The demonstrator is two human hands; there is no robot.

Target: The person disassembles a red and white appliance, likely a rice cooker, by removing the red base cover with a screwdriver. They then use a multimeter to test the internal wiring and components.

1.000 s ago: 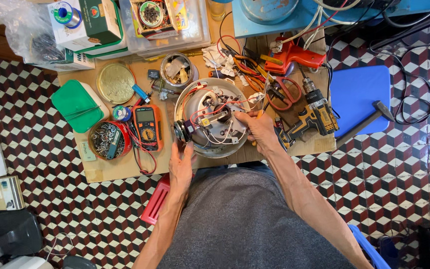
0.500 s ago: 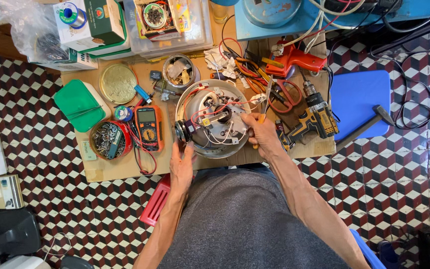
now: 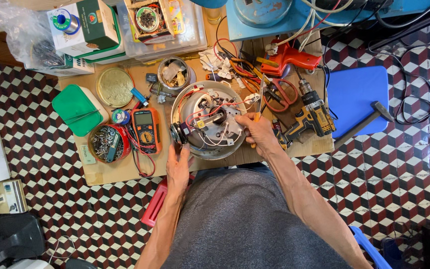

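A round metal appliance body [image 3: 210, 119] lies opened on a low wooden table [image 3: 125, 172], showing red and white wires and a metal plate inside. My left hand [image 3: 177, 167] grips its near left edge beside a black knob [image 3: 177, 133]. My right hand [image 3: 259, 132] rests on its right side, closed on a screwdriver [image 3: 261, 102] with an orange handle, its shaft pointing up and away from me.
An orange multimeter [image 3: 146, 130], a red tin of screws [image 3: 106, 143], a green-lidded box [image 3: 78, 109] and a brass lid [image 3: 115, 87] lie left. A cordless drill [image 3: 309, 119], red glue gun [image 3: 292, 56] and scissors lie right. A blue stool [image 3: 357, 97] with a hammer stands beyond.
My right hand has shifted slightly on the appliance's right side and the screwdriver shaft now points up. My left hand stays on the near left edge.
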